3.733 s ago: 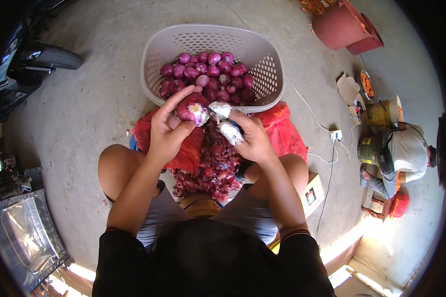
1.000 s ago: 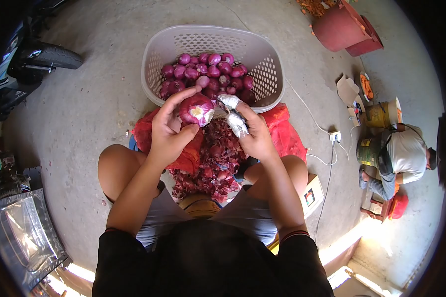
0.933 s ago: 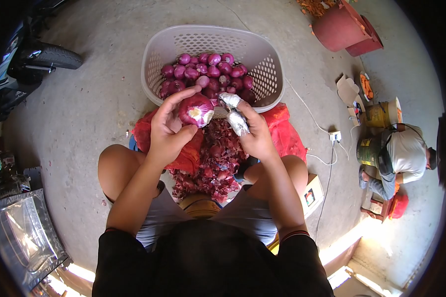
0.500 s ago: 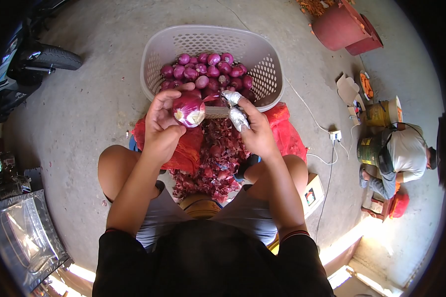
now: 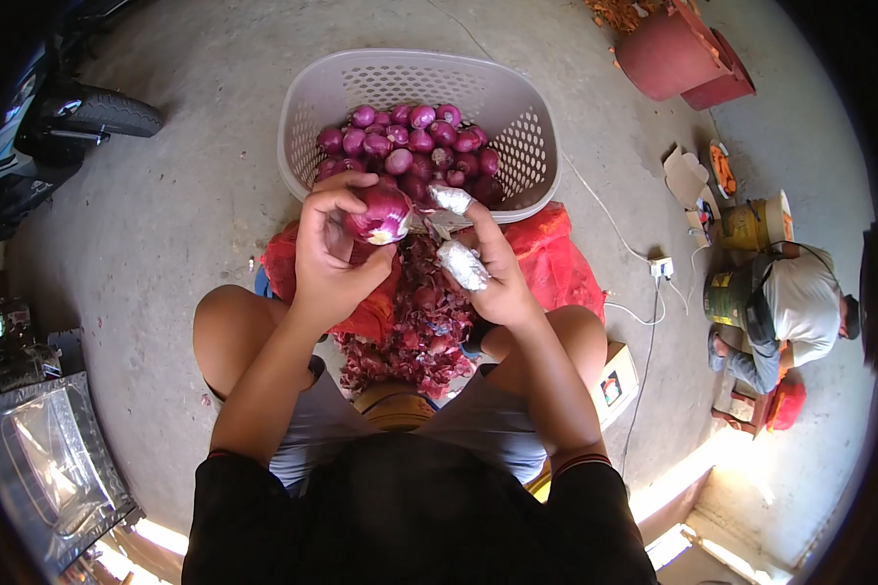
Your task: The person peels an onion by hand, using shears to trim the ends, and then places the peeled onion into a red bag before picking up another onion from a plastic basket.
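My left hand (image 5: 334,255) grips a large red onion (image 5: 379,214) between fingers and thumb, its pale cut end facing right. Close to that end is my right hand (image 5: 493,273), with silvery wrapping on the thumb (image 5: 462,265) and index finger (image 5: 450,199). Between those wrapped tips shows a thin greyish sliver (image 5: 441,232), beside a strip of purple skin; I cannot tell what the sliver is. Beyond both hands, a grey perforated basket (image 5: 419,73) holds many shiny purple onions (image 5: 398,161). Dry onion skins (image 5: 415,341) lie heaped below, between my legs.
Red mesh sacks (image 5: 561,258) flank the skin heap. A cable with a power strip (image 5: 660,267) runs along the floor at right. Farther right, another person (image 5: 800,302) bends beside buckets (image 5: 751,222). Red tubs (image 5: 668,54) stand at top right; a motorcycle wheel (image 5: 107,112) is at left.
The onion has shifted slightly right and up, its cut end turning downward. My right hand has come lower and a little left, its wrapped thumb and index finger farther apart.
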Tool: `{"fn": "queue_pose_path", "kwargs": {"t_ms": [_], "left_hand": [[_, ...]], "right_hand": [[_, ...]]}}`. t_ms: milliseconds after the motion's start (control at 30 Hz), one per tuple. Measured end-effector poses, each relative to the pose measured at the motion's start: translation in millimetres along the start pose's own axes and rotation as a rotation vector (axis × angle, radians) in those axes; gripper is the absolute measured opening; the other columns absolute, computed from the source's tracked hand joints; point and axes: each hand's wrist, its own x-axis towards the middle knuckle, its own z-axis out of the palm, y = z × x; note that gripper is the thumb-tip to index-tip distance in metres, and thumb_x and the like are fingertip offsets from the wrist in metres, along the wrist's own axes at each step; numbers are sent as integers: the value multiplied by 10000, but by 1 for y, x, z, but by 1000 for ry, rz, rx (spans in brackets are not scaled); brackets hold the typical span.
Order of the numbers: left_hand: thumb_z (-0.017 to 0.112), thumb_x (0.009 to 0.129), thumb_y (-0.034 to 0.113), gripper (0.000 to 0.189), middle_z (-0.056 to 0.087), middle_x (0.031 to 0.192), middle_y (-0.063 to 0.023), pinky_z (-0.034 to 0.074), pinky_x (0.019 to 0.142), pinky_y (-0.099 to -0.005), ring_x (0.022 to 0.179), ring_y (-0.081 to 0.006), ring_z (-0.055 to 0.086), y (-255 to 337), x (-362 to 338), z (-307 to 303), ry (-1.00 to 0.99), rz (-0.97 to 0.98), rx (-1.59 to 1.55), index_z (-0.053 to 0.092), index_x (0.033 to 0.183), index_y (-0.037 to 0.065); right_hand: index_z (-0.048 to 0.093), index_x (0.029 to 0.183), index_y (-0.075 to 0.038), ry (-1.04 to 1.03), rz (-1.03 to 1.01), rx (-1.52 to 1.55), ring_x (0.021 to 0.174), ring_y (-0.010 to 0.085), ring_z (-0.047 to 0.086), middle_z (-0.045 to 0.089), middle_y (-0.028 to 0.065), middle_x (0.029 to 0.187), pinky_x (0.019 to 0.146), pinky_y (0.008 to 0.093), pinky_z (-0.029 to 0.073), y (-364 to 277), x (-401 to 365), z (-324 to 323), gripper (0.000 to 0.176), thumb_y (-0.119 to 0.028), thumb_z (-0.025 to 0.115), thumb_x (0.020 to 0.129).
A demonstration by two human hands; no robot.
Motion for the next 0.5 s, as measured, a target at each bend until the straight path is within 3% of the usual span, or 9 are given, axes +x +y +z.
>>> {"fn": "queue_pose_path", "kwargs": {"t_ms": [200, 500], "left_hand": [[612, 642, -182, 493, 394, 1231, -163, 420, 965, -371, 1163, -248, 462, -2, -1, 1, -67, 132, 206, 416, 1019, 67], [646, 658, -131, 449, 397, 1211, -149, 411, 941, -356, 1176, -239, 443, -4, -1, 1, -57, 161, 200, 452, 1014, 62]], "right_hand": [[337, 1364, -42, 16, -189, -87, 1011, 141, 545, 539, 87, 1198, 883, 284, 418, 7, 1, 8, 537, 9, 530, 866], [377, 1345, -61, 19, -143, -33, 1099, 141, 516, 544, 95, 1200, 954, 284, 381, 12, 6, 8, 495, 10, 512, 875]]}}
